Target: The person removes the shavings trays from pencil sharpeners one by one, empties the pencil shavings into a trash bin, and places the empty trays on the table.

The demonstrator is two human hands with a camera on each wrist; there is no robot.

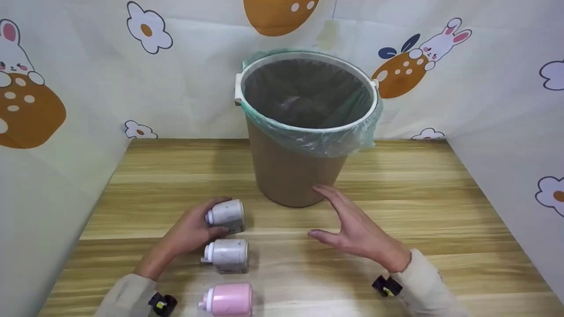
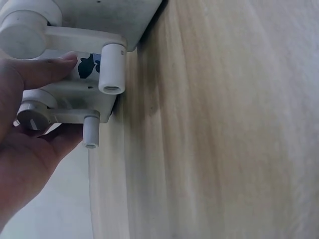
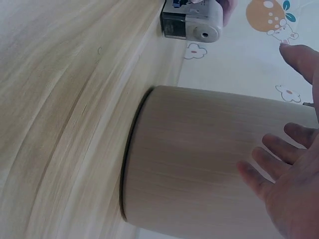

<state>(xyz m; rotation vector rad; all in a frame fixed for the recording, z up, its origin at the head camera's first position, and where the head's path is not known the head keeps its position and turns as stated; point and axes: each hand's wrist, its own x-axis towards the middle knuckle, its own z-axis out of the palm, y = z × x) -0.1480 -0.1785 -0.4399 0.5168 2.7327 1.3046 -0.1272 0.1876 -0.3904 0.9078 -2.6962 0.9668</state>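
Observation:
My left hand [image 1: 189, 229] grips a grey-white crank pencil sharpener [image 1: 230, 212] at the far end of a row, thumb on its near side and fingers on the far side. In the left wrist view its crank [image 2: 70, 116] points toward the camera. A second grey-white pencil sharpener [image 1: 233, 253] stands just nearer, beside the thumb, and a pink pencil sharpener [image 1: 231, 299] is nearest. My right hand [image 1: 359, 231] holds nothing, its fingers spread near the brown bin [image 1: 293, 176]; whether the fingertips touch it I cannot tell.
A thin green plastic bag [image 1: 326, 143] lines the bin and hangs over its white rim [image 1: 304, 128]. The bin stands at the back of the wooden table [image 1: 418, 198]. Printed cloth [image 1: 198, 66] with rabbits and flowers surrounds the back and sides.

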